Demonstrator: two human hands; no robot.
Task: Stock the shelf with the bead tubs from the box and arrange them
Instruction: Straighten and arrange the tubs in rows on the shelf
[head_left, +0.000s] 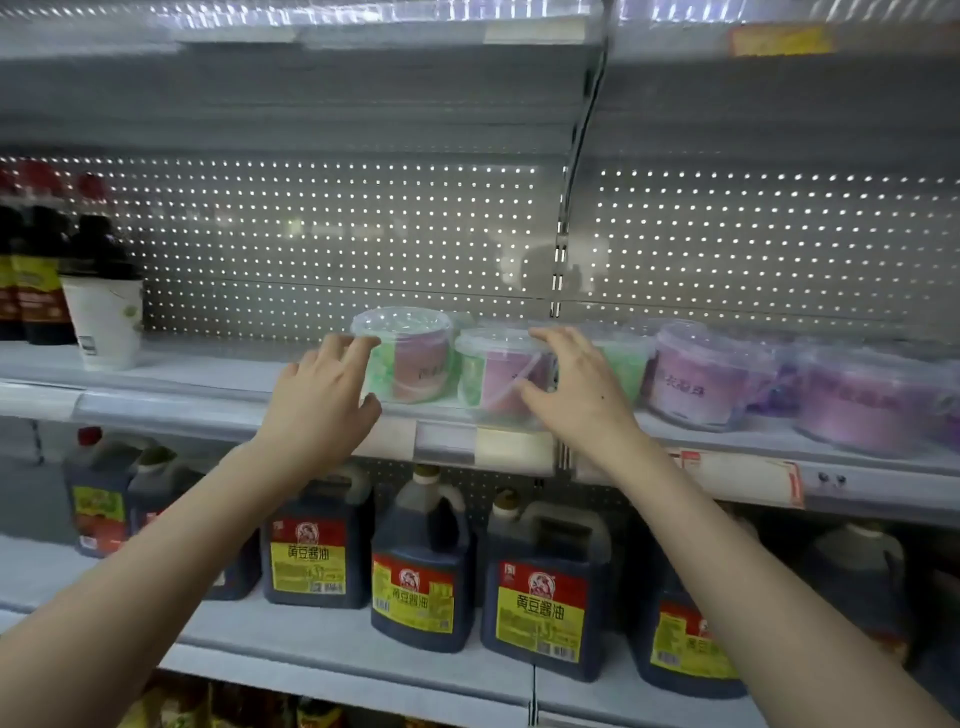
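Head view: five bead tubs (696, 382) can be counted in a row on the middle shelf (208, 375), though the far right end is blurred and there may be more. Two hold pink and green beads, one behind the right wrist looks green, and two further right are purple. The left hand (322, 397) grasps the leftmost tub (415, 364), with its fingers spread up against the lid rim and its thumb pressed near the base. The right hand (576, 387) grasps the second tub (493, 379), which stands just beside the first at the shelf's front edge; its fingers curve over the lid and its thumb lies on the tub's front wall. Both forearms are bare and reach up and inward from the lower corners. At the left end of the same shelf stands one white paper cup (106, 325), with a few dark bottles (44, 270) behind it. On the shelf below, at least six dark soy sauce jugs (543, 592) stand in a row, with red and yellow labels.
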